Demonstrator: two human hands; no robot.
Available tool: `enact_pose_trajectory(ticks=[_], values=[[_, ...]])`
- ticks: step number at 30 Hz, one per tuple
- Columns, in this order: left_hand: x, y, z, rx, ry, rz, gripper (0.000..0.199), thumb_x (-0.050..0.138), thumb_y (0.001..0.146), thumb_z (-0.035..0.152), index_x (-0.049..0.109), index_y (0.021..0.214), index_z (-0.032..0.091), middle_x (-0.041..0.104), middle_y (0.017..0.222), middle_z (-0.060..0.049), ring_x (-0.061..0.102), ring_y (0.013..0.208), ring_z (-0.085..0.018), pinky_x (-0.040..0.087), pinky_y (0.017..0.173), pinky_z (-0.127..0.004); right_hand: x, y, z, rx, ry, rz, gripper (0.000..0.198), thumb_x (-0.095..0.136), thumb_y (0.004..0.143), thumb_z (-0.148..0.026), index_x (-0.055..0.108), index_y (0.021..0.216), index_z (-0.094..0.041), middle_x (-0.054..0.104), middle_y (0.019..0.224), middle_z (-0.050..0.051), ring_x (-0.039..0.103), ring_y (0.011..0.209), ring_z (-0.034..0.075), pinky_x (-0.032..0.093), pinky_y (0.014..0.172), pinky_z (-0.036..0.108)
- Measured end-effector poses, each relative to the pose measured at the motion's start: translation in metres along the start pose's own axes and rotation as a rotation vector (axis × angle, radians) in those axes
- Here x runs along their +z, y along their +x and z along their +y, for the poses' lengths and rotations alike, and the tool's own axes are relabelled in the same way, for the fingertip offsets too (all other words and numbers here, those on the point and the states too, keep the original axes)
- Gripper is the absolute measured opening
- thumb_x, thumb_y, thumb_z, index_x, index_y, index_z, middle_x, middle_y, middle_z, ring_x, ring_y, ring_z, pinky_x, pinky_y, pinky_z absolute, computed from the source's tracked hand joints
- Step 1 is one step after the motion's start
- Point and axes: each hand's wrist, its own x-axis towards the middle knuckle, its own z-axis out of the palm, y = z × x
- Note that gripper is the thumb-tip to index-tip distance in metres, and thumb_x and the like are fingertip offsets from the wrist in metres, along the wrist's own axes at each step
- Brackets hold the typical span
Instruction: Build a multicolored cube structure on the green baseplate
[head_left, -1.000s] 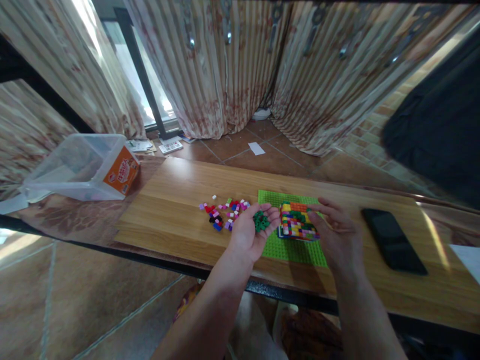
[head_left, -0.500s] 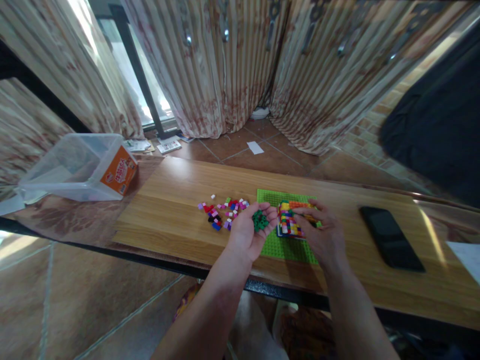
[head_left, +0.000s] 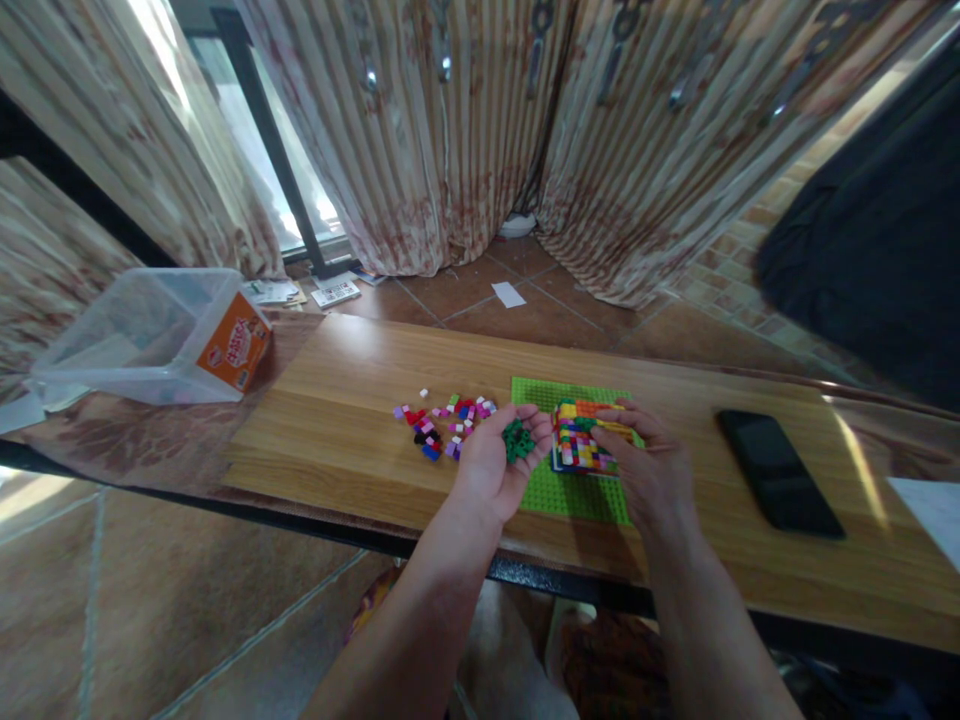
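My left hand [head_left: 499, 450] lies palm up with its fingers slightly curled, cradling a heap of small dark green toy bricks [head_left: 517, 441]. Right beside its fingertips, a block of multicoloured toy bricks [head_left: 576, 450] sits on a light green studded baseplate [head_left: 574, 502]. My right hand [head_left: 651, 455] reaches over the block from the right, thumb and forefinger pinched together at a green toy brick [head_left: 584, 425] on its top. That hand covers the block's right part. Loose toy bricks [head_left: 427, 437] in pink, red, blue, black and white are scattered to the left of my left hand.
A black phone [head_left: 780, 472] lies on the wooden table board [head_left: 337, 430] at the right, with a white paper [head_left: 926, 515] beyond it. At the far left stands a clear plastic box [head_left: 150, 335] with an orange label. Curtains [head_left: 450, 180] hang behind the table.
My right hand has shifted slightly to the right, and more of the block's top shows. My left hand keeps cradling the green bricks. The whole view has moved a little.
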Motion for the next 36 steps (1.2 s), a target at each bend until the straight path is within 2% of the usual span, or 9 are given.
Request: enact_pose_trajectory(ticks=[8, 15, 18, 21, 24, 28, 36], values=[[0.002, 0.0, -0.001, -0.015, 0.045, 0.044, 0.02, 0.049, 0.088, 0.013, 0.063, 0.075, 0.008, 0.066, 0.068, -0.007, 0.061, 0.058, -0.01, 0.052, 0.061, -0.021, 0.0, 0.004, 0.005, -0.014, -0.058, -0.009, 0.018, 0.073, 0.059, -0.026, 0.074, 0.077, -0.022, 0.065, 0.11, 0.007, 0.055, 0.12, 0.027, 0.035, 0.107, 0.047], [0.002, -0.002, -0.002, -0.031, 0.051, -0.005, 0.028, 0.047, 0.092, 0.022, 0.064, 0.075, 0.008, 0.068, 0.071, -0.01, 0.065, 0.063, -0.013, 0.054, 0.069, -0.025, 0.003, 0.005, 0.009, -0.086, -0.148, -0.017, 0.016, 0.069, 0.065, -0.027, 0.073, 0.079, -0.02, 0.063, 0.114, 0.009, 0.057, 0.116, 0.028, 0.039, 0.103, 0.049], [0.003, -0.002, -0.001, -0.046, 0.051, -0.037, 0.035, 0.044, 0.094, 0.029, 0.065, 0.077, 0.008, 0.07, 0.079, -0.014, 0.067, 0.07, -0.015, 0.054, 0.075, -0.028, 0.0, 0.0, 0.002, -0.192, -0.26, 0.004, 0.015, 0.068, 0.071, -0.029, 0.073, 0.082, -0.021, 0.063, 0.115, 0.009, 0.058, 0.113, 0.028, 0.041, 0.101, 0.051], [0.004, -0.001, -0.002, -0.055, 0.038, -0.045, 0.039, 0.042, 0.095, 0.034, 0.065, 0.078, 0.008, 0.071, 0.084, -0.015, 0.069, 0.077, -0.018, 0.053, 0.079, -0.031, -0.002, -0.01, -0.013, -0.403, -0.377, 0.057, 0.013, 0.066, 0.077, -0.029, 0.072, 0.087, -0.023, 0.061, 0.12, 0.009, 0.056, 0.116, 0.027, 0.04, 0.101, 0.051], [0.005, -0.001, -0.002, -0.056, 0.02, -0.046, 0.043, 0.041, 0.095, 0.039, 0.065, 0.078, 0.009, 0.071, 0.08, -0.014, 0.069, 0.076, -0.019, 0.053, 0.076, -0.03, 0.001, -0.02, -0.029, -0.571, -0.357, -0.064, 0.011, 0.063, 0.083, -0.029, 0.072, 0.088, -0.025, 0.061, 0.119, 0.007, 0.057, 0.112, 0.024, 0.045, 0.098, 0.047], [0.006, -0.002, 0.0, -0.056, 0.008, -0.058, 0.045, 0.039, 0.096, 0.04, 0.066, 0.077, 0.01, 0.07, 0.077, -0.012, 0.067, 0.07, -0.016, 0.049, 0.063, -0.024, 0.007, -0.029, -0.037, -0.661, -0.395, -0.264, 0.011, 0.063, 0.085, -0.028, 0.072, 0.091, -0.027, 0.062, 0.117, 0.006, 0.056, 0.112, 0.024, 0.045, 0.097, 0.047], [0.005, -0.002, 0.001, -0.048, -0.008, -0.046, 0.042, 0.04, 0.096, 0.036, 0.066, 0.077, 0.01, 0.07, 0.079, -0.012, 0.068, 0.08, -0.017, 0.047, 0.065, -0.022, 0.016, -0.037, -0.035, -0.682, -0.493, -0.292, 0.013, 0.061, 0.086, -0.029, 0.072, 0.092, -0.025, 0.06, 0.123, 0.007, 0.051, 0.116, 0.027, 0.044, 0.097, 0.052]])
